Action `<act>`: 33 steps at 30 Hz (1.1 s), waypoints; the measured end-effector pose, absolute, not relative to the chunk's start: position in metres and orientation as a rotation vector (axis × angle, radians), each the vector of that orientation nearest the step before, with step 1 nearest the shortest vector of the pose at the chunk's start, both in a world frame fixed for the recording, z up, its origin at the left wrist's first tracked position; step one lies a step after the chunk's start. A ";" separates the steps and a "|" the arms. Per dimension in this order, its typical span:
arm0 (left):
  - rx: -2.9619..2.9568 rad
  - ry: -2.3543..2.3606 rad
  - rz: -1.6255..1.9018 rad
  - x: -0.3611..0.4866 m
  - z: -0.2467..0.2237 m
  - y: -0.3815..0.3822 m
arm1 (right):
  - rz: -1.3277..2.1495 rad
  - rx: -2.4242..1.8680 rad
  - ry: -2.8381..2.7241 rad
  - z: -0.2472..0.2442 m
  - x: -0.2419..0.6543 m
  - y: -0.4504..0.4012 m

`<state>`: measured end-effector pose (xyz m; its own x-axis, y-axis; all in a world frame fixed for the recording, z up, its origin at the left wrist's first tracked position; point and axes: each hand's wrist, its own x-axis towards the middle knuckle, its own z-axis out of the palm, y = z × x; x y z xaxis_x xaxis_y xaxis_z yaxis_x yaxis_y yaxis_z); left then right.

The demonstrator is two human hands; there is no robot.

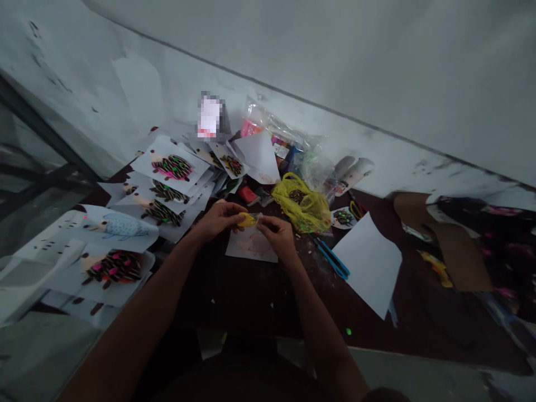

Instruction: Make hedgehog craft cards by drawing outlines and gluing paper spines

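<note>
Above the dark table my left hand [224, 218] pinches a small yellow lump [248, 219] that looks like modelling clay. Clear wrapping seems to stick out from its right side, and the fingertips of my right hand [276, 231] are closed on that end. Under both hands lies a sheet of white paper [251, 245] with a faint brownish hedgehog shape on it. Just behind the hands are a red piece [248, 195] and a knotted yellow plastic bag [304, 204] with dark bits inside.
Piled hedgehog pictures [171, 167] cover the left side, beside a white plastic stool [29, 262]. Blue-handled scissors [333, 259] and a blank white sheet [368, 265] lie to the right. Along the wall stand a lit phone [210, 114] and a clear bag [276, 125] of coloured packs.
</note>
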<state>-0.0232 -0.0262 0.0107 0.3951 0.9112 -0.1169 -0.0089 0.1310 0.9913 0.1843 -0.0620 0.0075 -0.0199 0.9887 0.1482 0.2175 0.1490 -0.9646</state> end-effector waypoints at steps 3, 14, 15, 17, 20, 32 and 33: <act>1.241 0.928 0.902 -0.020 0.010 -0.027 | 0.954 -1.238 -1.438 0.010 0.183 -0.062; 1.256 0.826 0.957 -0.018 0.011 -0.029 | 0.814 -1.226 -1.380 0.011 0.181 -0.062; 1.265 0.817 0.961 -0.018 0.012 -0.030 | 0.828 -1.218 -1.368 0.010 0.182 -0.062; 1.272 0.807 0.973 -0.017 0.012 -0.031 | 0.863 -1.203 -1.341 0.008 0.183 -0.061; 1.226 0.825 0.975 -0.015 0.012 -0.033 | 0.893 -1.200 -1.313 0.006 0.184 -0.060; 1.268 0.972 1.007 -0.013 0.011 -0.031 | 0.934 -1.235 -1.326 0.013 0.182 -0.064; 1.257 0.983 1.011 -0.012 0.012 -0.031 | 0.936 -1.225 -1.317 0.013 0.181 -0.063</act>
